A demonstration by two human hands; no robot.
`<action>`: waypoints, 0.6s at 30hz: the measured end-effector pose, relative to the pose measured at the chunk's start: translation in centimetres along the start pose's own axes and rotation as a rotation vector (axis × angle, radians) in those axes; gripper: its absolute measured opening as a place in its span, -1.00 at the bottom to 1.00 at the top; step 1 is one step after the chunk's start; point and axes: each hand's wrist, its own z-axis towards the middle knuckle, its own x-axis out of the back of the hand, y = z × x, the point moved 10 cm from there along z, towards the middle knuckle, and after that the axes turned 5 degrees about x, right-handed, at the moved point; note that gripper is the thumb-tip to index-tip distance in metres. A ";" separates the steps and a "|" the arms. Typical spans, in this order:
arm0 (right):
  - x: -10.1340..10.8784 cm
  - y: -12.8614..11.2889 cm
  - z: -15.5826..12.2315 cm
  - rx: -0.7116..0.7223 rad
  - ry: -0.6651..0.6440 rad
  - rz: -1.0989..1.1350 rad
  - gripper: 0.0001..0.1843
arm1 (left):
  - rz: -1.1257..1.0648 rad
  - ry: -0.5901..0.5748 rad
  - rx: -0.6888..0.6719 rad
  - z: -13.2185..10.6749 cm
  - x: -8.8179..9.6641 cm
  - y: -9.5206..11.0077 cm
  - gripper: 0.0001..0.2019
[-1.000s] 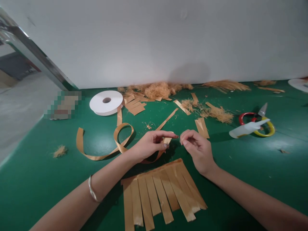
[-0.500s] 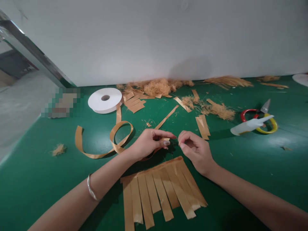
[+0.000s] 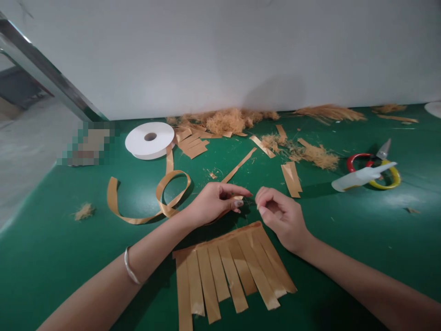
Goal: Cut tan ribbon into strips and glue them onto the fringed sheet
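Observation:
My left hand (image 3: 217,202) is closed on the end of a tan ribbon (image 3: 238,198), pinched between thumb and fingers; more of the strip runs beneath the palm. Fine loose threads show near its cut edge. Close by on the right, my right hand (image 3: 285,219) is curled with thumb and forefinger pressed together. Whatever is in that pinch is too small to make out. Just below both hands lies a fringe of tan ribbon strips (image 3: 234,264), joined along a darker top band. Left of the hands, a loose ribbon coil (image 3: 159,195) curls over the green table.
A white ribbon roll (image 3: 135,138) lies at the back left. Frayed fibres (image 3: 229,120) and cut ribbon pieces (image 3: 291,179) are strewn along the wall. To the right, a white squeeze bottle (image 3: 353,179) rests against scissors (image 3: 391,177) with red and yellow handles.
The view has shifted slightly, so the table things sit a little higher in the picture. Both hands keep nearly the same pose, a small gap between them.

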 end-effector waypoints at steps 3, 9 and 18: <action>-0.4 -0.5 -0.2 0.032 -0.021 -0.025 -0.85 | -0.002 0.007 0.008 -0.1 0.2 -0.2 -0.74; -1.0 -1.7 -0.2 0.094 -0.048 -0.077 -0.84 | -0.048 -0.002 0.016 -0.1 0.2 -0.2 -0.75; -3.5 -5.2 -1.1 0.449 -0.180 -0.309 -0.77 | -0.138 -0.067 -0.003 0.0 -0.5 -0.2 -0.79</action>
